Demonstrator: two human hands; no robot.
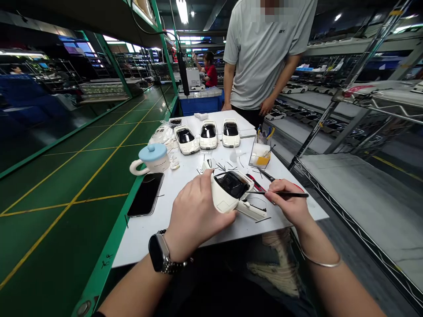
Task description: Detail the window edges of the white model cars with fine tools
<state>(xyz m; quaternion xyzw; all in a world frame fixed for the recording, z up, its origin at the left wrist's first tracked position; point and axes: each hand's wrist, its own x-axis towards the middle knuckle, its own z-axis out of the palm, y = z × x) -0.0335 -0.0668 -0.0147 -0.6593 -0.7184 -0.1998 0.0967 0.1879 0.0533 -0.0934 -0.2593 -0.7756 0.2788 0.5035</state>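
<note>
My left hand (194, 211) is wrapped round the front of a white model car (220, 193), holding it slightly raised or tilted over the white table. One door (254, 211) of the car stands swung out towards me. In my right hand (290, 203) is a pair of dark tweezers (297, 194), pinched between thumb and fingers. Their thin tip reaches the open doorway; whether it grips anything is too small to tell. Thin black strips (225, 166) lie scattered behind the car. Beside them are a red-and-black tool (255, 182) and a dark-handled tool (266, 175).
Further back stand white model cars (208, 135) in a row. A blue-lidded mug (157, 159) and a phone (146, 193) sit at the left. A clear tool box (260, 154) is at the right. One person (264, 57) stands across the table; wire shelving (330, 103) flanks the right.
</note>
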